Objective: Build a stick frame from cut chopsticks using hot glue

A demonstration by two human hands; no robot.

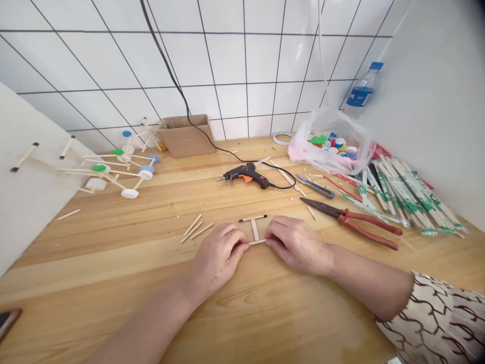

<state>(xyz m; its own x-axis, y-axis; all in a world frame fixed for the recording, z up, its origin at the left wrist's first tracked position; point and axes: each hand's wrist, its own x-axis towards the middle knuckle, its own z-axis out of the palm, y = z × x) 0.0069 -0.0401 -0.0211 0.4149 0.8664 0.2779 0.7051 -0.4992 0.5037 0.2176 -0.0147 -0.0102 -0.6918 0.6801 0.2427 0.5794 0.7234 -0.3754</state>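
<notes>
Wooden table filling the view, shut in by tiled wall at 12 o'clock, a white board at 9 and a plain wall at 3. Bare, open wood from 5 round to 8 o'clock, close to the body.

Crowded at 2 o'clock with chopstick packets and a bag of bottle caps. At 10 o'clock, stick-and-cap models, seemingly complete.

Dead centre, left hand and right hand, fingertips curled in and pinched on either end of the near bar of the stick frame, flat on the wood between them.

Early going, by the look: three sticks joined, no caps on yet.

Pliers at 3 o'clock of the frame and glue gun at 12, both lying free. Loose sticks at 9, just beside the left hand.
</notes>
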